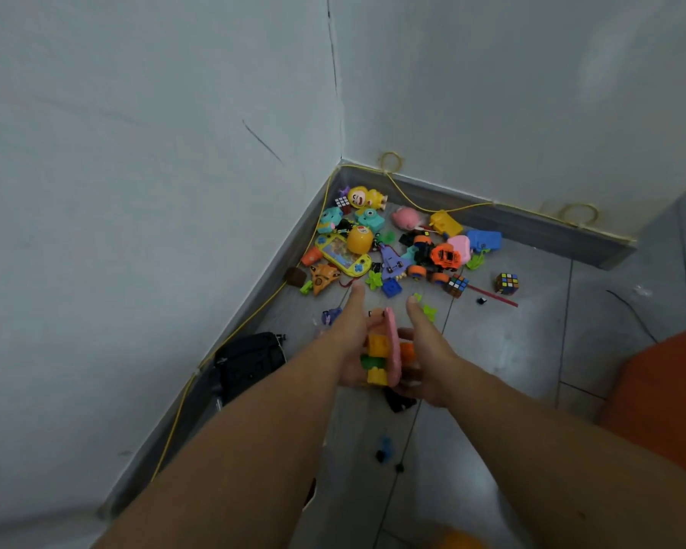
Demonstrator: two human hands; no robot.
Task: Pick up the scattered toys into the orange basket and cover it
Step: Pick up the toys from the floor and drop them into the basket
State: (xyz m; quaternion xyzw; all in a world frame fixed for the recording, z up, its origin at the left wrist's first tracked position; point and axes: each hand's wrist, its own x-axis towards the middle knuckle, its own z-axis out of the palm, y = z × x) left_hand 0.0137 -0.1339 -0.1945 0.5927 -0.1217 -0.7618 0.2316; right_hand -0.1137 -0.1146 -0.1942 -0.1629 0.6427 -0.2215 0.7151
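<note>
Cupping handful of blocks [377,358] between both palms, left hand [351,342] and right hand [424,354] pressing inward, thumbs up. Keeping squeeze even, wrists level, so nothing is slipping out. Orange basket [666,394] sitting right of my hands, only partly showing. Beyond hands, toy pile [397,247] waiting in corner; Rubik's cube [507,283] lying right of pile.

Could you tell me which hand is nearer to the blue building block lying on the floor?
Right. The right hand has its thumb tip just below-right of the blue building block; the left hand sits farther left.
</note>
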